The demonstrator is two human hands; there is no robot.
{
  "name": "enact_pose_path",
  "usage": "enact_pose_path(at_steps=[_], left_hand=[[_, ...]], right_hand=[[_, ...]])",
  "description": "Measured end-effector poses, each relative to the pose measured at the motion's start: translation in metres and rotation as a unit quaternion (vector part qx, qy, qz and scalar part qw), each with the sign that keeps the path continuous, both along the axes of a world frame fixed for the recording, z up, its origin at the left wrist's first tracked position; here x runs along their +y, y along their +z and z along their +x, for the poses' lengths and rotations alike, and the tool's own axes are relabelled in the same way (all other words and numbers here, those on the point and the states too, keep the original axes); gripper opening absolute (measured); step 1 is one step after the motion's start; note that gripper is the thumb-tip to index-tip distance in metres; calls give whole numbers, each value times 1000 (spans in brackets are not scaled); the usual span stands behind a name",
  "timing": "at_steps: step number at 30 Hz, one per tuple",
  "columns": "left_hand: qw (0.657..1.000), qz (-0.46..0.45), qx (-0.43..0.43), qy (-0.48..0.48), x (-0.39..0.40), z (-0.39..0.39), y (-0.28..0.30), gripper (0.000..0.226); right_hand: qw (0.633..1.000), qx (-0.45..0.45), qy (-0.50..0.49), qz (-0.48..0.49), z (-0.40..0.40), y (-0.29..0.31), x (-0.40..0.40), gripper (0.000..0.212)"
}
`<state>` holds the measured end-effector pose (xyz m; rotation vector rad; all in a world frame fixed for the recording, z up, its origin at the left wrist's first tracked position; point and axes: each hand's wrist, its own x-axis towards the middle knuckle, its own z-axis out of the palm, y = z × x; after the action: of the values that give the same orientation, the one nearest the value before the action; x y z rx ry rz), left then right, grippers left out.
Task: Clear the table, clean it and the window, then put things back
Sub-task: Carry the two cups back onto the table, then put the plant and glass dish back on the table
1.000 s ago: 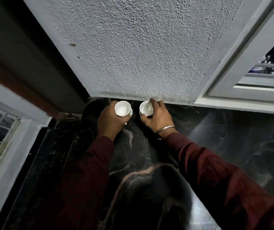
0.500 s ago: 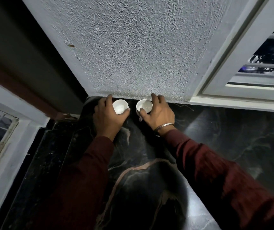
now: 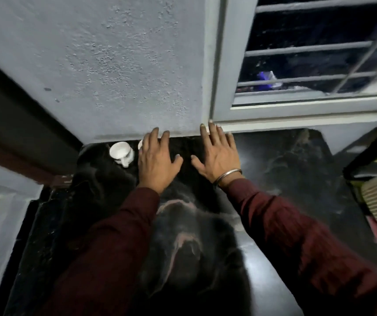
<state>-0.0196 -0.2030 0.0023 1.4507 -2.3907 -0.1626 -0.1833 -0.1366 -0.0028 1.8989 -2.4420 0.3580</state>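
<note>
Dark marble with pale veins makes up the table [image 3: 285, 179], which runs back to a rough white plastered wall [image 3: 114, 65]. Right of that wall a white-framed window [image 3: 320, 53] with horizontal bars looks out on darkness. At the wall's foot, toward its left end, a white cup [image 3: 121, 153] stands on the marble, and just beside it a second cup [image 3: 140, 144] shows only as a sliver behind the left hand [image 3: 156, 161] (too little of it shows to say how it sits). Both hands are empty, fingers spread wide, in dark red sleeves [image 3: 297, 236]. The right hand [image 3: 218, 153], a metal bangle [image 3: 227, 175] at its wrist, reaches to the wall's right corner.
</note>
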Motion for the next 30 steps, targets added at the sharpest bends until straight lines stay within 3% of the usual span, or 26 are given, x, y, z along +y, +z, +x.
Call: enact_pose_path(at_steps=[8,12,18,25,30], left_hand=[[993,38,-15,-107,119,-159,23,77],[983,36,-5,-182,221,-275,34,77],[964,57,-19,-260,348,-408,22,64],[907,112,-65,-400,490,-540,-14,41],[860,161,-83,-477,550,-604,-51,48]], right_hand=[[995,0,-95,-17,-141,33,147,88],[987,-24,-155,-35,-242,39,270,86],[971,-58,-232,-27,-357,33,425,65],[914,-149,-379,3,-465,-18,590,32],[849,-226,-477,31,-512,-52,667,36]])
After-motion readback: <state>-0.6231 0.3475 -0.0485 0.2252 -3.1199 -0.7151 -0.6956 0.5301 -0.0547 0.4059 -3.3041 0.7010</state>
